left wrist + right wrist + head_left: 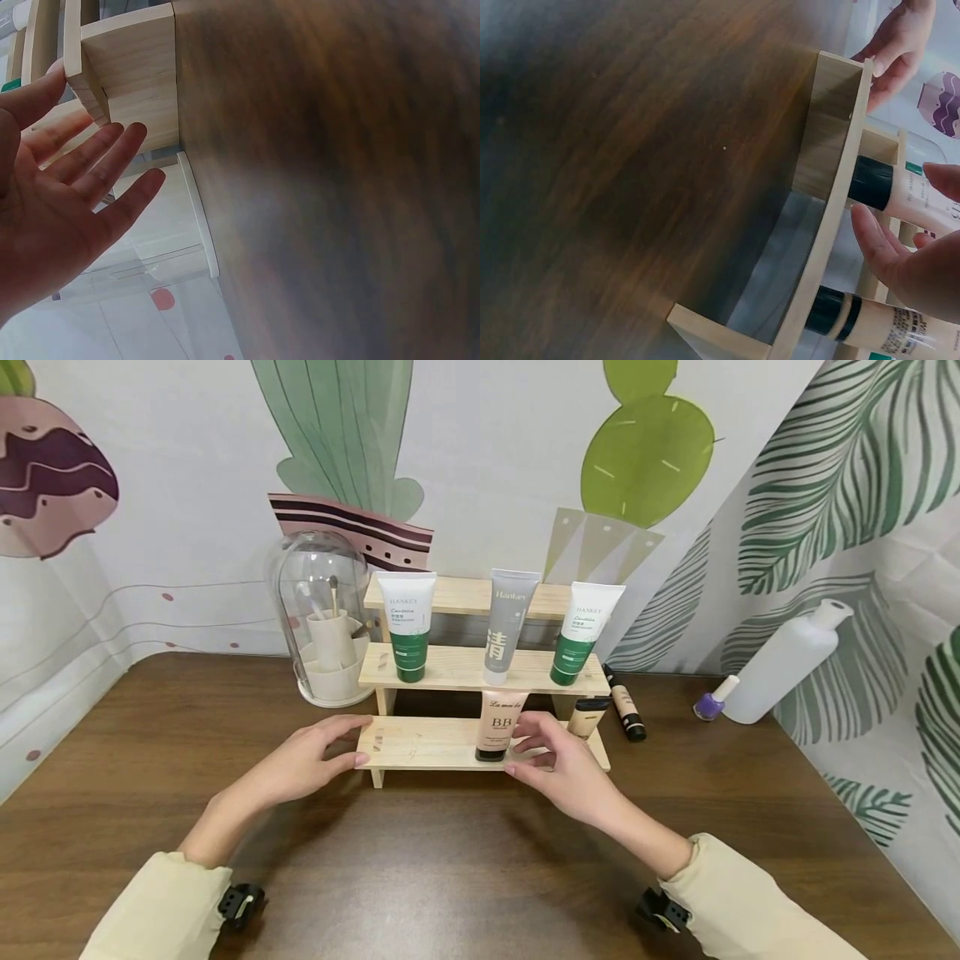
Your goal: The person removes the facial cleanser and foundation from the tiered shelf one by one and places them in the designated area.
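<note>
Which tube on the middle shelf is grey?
The center tube, behind the pink BB tube; the left tube and right tube are both white and green.

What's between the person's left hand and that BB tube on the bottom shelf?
Only bare bottom shelf lies between the left hand and the BB tube, as the head view shows.

On the lowest step of the wooden shelf [427, 742], a hand could pass between the left hand [303, 762] and the pink tube [499, 725]. The right hand [566, 770] and a beige tube [587, 718] block the right end.
</note>
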{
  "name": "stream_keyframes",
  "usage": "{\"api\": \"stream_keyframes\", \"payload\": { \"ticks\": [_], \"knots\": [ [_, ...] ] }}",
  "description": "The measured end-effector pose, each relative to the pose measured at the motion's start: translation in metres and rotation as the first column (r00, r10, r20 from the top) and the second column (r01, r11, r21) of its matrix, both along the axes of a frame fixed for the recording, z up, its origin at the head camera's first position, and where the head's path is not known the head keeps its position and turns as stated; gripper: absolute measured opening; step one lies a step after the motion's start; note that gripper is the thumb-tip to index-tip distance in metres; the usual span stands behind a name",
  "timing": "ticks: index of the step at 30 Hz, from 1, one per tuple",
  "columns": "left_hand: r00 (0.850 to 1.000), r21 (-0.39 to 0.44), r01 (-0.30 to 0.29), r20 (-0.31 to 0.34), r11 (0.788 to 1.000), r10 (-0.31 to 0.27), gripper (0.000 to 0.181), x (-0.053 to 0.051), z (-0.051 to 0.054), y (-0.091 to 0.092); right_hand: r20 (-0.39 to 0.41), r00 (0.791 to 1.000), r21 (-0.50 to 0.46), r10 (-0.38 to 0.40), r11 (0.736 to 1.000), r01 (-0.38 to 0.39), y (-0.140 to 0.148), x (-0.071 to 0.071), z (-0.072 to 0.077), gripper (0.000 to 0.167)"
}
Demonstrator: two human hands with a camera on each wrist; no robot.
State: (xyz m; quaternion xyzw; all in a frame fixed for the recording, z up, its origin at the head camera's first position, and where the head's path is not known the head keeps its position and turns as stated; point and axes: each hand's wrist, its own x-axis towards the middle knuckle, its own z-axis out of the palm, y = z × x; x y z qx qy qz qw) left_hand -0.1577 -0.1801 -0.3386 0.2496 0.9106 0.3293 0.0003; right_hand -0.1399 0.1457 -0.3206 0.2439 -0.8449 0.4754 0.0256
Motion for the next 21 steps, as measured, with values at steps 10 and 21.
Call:
{"api": "stream_keyframes", "payload": {
  "ticks": [10,21],
  "knots": [
    [1.0,-0.002,0.002,-0.001,1.0,-0.002,0.046,-0.001,0.0,-0.001,-0.022,1.0,-0.047,-0.022,0.999,0.021,-0.01,-0.008,-0.003,0.034],
    [1.0,0.001,0.005,0.005,1.0,-0.005,0.047,-0.001,-0.001,-0.001,-0.024,0.999,-0.051,-0.046,0.998,0.045,-0.013,-0.011,-0.002,0.033]
  ]
}}
